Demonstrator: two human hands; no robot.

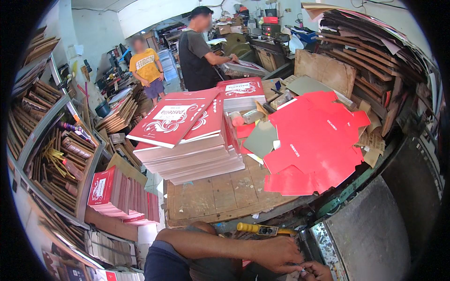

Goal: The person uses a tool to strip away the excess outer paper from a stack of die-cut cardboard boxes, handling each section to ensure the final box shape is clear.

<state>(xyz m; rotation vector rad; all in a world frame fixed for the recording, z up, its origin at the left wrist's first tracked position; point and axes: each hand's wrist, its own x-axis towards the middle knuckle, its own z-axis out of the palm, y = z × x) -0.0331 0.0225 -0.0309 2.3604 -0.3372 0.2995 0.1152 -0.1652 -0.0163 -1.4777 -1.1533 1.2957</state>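
Your left hand (279, 254) reaches across from the left and bends its fingers down toward your right hand (317, 270), which is partly cut off by the lower edge; the two meet at the fingertips, where a small pale thing (301, 269) shows between them; what it is, and which fingers are clamped on it, you cannot tell from here. Just above your left hand lies a yellow-handled tool (249, 228); to the right of both hands stands a dark metal plate (375, 229) with a speckled, worn edge.

Ahead of you is the wooden surface (211, 202); on its left stands a tall stack of red-and-white booklets (194, 164), the top ones turned askew; a second booklet stack (243, 100) sits behind it; on the right, red cut-out sheets (314, 140) lie spread over one another, beside a grey-green card (261, 139). More red booklets (124, 199) stand at lower left; farther back are a person in a yellow shirt (145, 61) and another in dark clothes (194, 58).
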